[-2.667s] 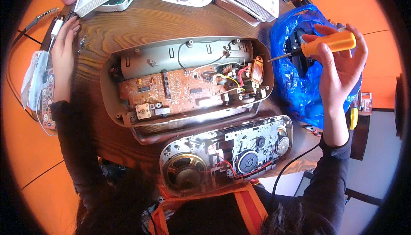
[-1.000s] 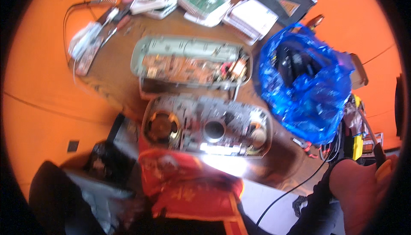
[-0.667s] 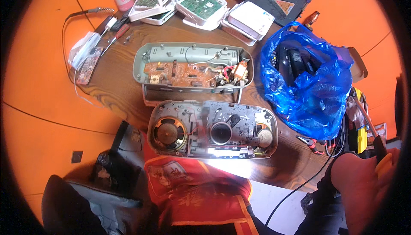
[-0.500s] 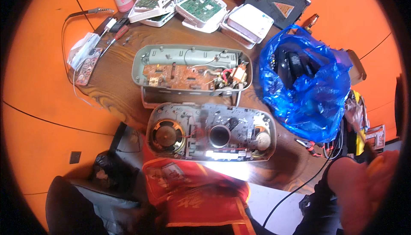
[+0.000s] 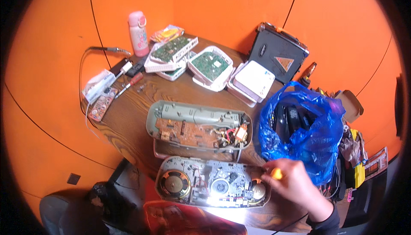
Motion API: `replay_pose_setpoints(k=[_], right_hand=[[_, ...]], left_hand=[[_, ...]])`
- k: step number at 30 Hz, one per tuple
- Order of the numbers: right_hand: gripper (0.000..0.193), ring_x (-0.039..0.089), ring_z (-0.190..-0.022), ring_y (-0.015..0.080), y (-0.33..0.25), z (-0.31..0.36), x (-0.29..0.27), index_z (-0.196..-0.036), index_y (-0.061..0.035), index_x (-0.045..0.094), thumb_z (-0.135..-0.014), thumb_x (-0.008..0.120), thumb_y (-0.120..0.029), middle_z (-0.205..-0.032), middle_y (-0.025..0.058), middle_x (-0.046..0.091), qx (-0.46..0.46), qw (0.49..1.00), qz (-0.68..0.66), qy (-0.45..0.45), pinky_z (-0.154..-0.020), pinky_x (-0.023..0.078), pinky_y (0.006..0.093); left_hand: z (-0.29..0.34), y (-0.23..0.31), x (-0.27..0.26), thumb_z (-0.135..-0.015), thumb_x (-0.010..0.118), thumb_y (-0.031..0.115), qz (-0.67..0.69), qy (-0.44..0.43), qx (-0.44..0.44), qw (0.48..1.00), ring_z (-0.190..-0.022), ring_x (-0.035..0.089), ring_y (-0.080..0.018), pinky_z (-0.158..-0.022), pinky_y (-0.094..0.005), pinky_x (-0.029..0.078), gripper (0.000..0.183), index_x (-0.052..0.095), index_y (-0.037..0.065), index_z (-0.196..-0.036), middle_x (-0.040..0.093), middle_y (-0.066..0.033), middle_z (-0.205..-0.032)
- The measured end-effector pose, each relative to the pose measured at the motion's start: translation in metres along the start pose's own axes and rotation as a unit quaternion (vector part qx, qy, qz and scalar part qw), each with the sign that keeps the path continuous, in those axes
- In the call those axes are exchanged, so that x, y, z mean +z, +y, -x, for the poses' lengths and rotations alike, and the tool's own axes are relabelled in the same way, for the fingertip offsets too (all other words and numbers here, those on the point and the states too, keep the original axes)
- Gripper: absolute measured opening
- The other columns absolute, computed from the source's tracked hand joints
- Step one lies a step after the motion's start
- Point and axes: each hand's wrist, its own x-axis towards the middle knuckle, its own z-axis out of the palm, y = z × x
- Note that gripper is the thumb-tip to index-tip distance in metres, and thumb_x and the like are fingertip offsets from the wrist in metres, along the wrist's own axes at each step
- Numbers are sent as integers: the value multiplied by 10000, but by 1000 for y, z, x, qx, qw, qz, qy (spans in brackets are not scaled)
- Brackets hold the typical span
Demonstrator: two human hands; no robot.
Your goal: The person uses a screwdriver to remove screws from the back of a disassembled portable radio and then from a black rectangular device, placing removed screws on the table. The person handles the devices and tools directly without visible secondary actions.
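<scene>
My right hand (image 5: 295, 185) comes in from the lower right, closed round a yellow-handled screwdriver (image 5: 277, 174) whose shaft I cannot make out. It is over the right end of an opened radio-cassette player's front half (image 5: 197, 179). That half lies inside-up, with a round speaker (image 5: 174, 183) at each end and a disc-shaped mechanism (image 5: 220, 187) between them. Behind it rests the grey-green back half (image 5: 199, 113), holding a brown circuit board (image 5: 184, 133) and loose wires. My left hand is out of view.
A blue plastic bag (image 5: 306, 149) of dark devices stands at the right. White casings with green boards (image 5: 210, 66), a pink bottle (image 5: 138, 36) and a black case (image 5: 280, 53) line the back. A red-handled screwdriver (image 5: 136, 78) and a soldering iron (image 5: 109, 50) are at the left.
My right hand has moved in from the lower right edge to the player's front half. The view has tilted up, so the table sits lower. The loose black round cover on the mechanism no longer shows.
</scene>
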Motion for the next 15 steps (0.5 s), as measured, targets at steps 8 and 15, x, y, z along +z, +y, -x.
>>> replay_pose_setpoints(k=[8, 15], right_hand=[[358, 599, -708, 322, 10, 15, 22, -984, -10, 625, -721, 748, -221, -792, 158, 587, 89, 996, 21, 6, -634, 494, 348], [299, 606, -772, 364, 35, 40, 39, -966, 23, 612, -744, 695, -158, -829, 217, 613, 131, 990, -22, 51, -680, 496, 384]], left_hand=[[22, 1, -5, -888, 456, 24, -27, 63, -96, 993, -1168, 452, -194, -979, -289, 352, 412, 387, -58, -1286, 448, -153, -1299], [42, 1, 1, -883, 458, 21, -35, 91, -136, 986, -1176, 441, -191, -986, -288, 341, 440, 367, -56, -1306, 432, -153, -1319]])
